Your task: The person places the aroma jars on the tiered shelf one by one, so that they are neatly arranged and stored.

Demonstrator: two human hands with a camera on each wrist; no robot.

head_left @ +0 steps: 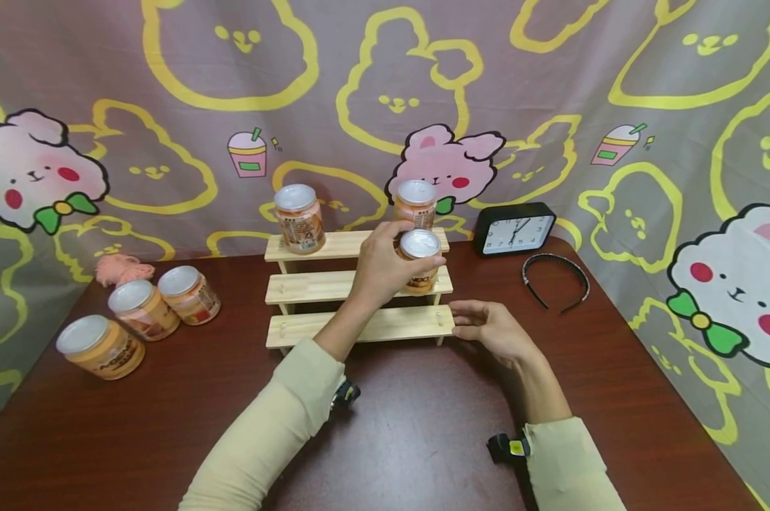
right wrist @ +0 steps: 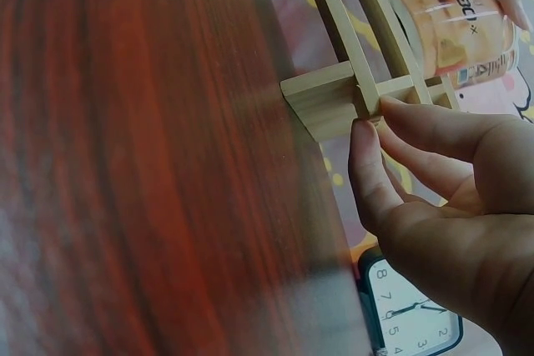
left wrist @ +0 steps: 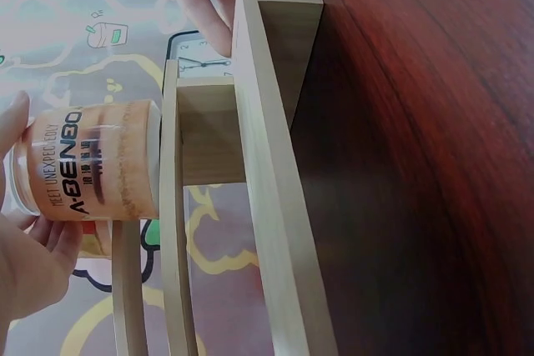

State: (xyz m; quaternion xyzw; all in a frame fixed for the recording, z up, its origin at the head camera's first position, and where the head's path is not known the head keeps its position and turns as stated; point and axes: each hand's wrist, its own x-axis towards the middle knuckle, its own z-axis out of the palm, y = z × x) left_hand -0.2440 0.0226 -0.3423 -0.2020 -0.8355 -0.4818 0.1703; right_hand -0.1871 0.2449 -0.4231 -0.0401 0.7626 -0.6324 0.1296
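Backdrop: rabbit-print cloth (head_left: pixel 167 85) hangs behind a dark wooden table (head_left: pixel 423 440).
Left side: three jars (head_left: pixel 143 309) lie on the table.
Centre: left hand (head_left: pixel 385 266) grasps a jar (head_left: pixel 419 259) at the middle step of a wooden rack (head_left: pixel 308 287).
Right: right hand (head_left: pixel 496 330), fingers relaxed, touches the rack's end; clock (head_left: pixel 514 228) and headband (head_left: pixel 556 280) beyond.

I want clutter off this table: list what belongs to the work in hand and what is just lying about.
In use:
- left hand, gripping an orange-labelled, silver-lidded jar
- right hand, touching the three-step wooden shelf
- matching jars: two on the top step, three left

Lying about:
- black clock
- black headband
- pink knitted bundle
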